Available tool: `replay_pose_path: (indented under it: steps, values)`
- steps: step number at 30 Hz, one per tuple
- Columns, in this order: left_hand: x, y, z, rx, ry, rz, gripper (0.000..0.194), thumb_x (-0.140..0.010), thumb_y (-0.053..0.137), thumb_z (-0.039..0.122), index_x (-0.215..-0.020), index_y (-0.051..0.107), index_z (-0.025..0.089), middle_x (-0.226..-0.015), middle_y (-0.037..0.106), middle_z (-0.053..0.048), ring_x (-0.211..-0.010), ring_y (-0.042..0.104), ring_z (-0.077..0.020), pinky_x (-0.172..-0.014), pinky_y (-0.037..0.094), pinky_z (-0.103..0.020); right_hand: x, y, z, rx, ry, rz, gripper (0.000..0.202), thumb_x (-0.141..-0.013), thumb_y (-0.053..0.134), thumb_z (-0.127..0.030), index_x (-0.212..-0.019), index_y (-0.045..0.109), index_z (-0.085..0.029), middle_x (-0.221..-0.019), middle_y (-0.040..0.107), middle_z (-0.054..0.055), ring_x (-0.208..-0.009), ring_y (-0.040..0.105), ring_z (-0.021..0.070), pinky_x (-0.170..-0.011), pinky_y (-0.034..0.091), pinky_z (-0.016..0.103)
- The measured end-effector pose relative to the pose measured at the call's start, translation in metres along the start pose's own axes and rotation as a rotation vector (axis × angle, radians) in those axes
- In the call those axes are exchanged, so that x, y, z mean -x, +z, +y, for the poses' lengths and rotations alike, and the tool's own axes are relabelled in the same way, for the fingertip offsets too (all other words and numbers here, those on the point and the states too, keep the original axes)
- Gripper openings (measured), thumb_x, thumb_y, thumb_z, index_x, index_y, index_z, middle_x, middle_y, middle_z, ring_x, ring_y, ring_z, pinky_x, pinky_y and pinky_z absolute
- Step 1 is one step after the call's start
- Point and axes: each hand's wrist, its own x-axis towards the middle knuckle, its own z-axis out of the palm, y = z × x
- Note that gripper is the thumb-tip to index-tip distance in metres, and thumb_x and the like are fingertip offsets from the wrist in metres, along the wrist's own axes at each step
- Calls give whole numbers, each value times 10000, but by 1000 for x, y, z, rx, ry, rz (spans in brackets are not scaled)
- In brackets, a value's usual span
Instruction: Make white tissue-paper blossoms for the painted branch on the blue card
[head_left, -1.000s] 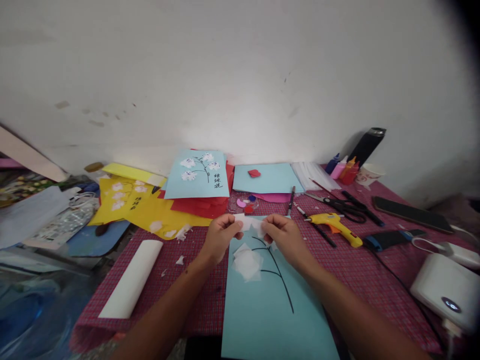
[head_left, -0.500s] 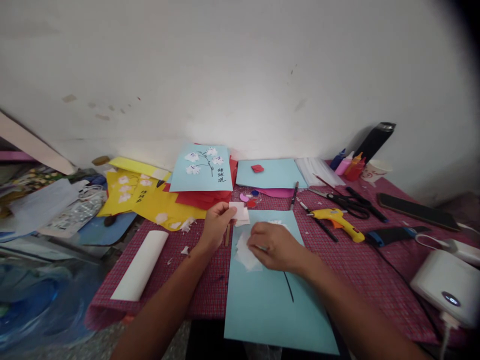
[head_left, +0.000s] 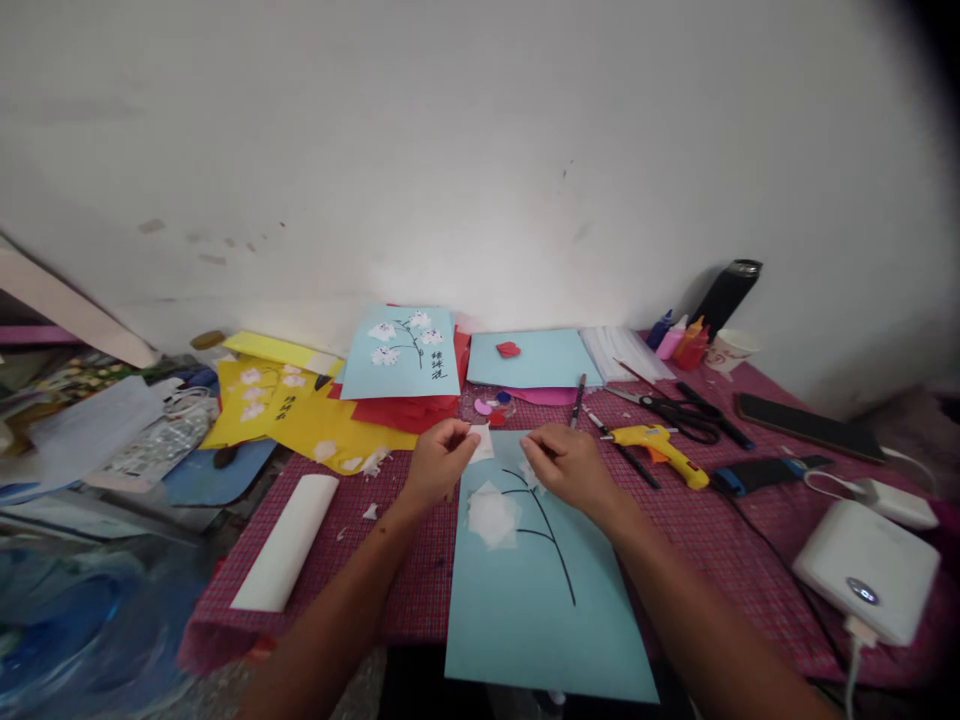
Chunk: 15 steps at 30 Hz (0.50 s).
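My left hand pinches a small white paper square over the top left edge of a blue sheet. My right hand is closed, thumb against the fingers, above the sheet's upper right; whatever it may hold is too small to make out. A black drawn stem with branches runs down the sheet. At its left a ragged cluster of white paper pieces lies on the blue. Another white piece shows beside my right fingers, partly hidden by them.
A finished blue flower picture lies at the back on red sheets. Rolled white paper is at the left. On the right lie a yellow glue gun, scissors, a phone and a white power bank. A black flask stands behind.
My right hand has lifted off the white cluster and moved up and right, uncovering the drawn stem. My left hand still holds the paper square, slightly lower. The view has shifted a little.
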Motion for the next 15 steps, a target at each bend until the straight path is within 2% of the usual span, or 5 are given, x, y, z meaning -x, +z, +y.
replay_pose_path:
  steps: [5,7,9,11,15]
  values:
    - [27,-3,11,-536,333,-284,176,-874,499,261,-787,634,191,-797,606,-63,-778,544,-194,-719,392,-306,0,2,7,-24,40,84,282,-906,463,-332,-706,619,-210,-677,617,37,-662,567,184,-655,388,295]
    - [45,-6,12,-714,391,-462,200,-877,461,223,-803,643,184,-813,612,-79,-769,554,-203,-733,409,-330,0,2,7,-36,32,76,279,-905,466,-331,-704,619,-214,-682,617,36,-667,566,183,-662,391,296]
    - [59,-10,11,-805,418,-559,153,-830,503,201,-855,653,181,-849,622,-90,-813,570,-224,-775,425,-360,0,2,6,-46,18,67,279,-905,468,-324,-697,617,-214,-675,612,34,-658,560,180,-662,391,297]
    - [64,-16,10,-783,415,-563,236,-761,578,209,-984,652,188,-931,636,-96,-888,576,-246,-836,431,-383,1,2,6,-51,12,72,280,-906,470,-315,-691,615,-210,-671,610,35,-649,555,177,-656,390,296]
    - [38,-20,1,-708,359,-376,282,-791,503,146,-1031,647,183,-992,642,-105,-960,581,-236,-867,445,-364,0,2,7,-53,18,115,261,-903,478,-311,-712,619,-203,-682,611,40,-659,558,177,-655,396,293]
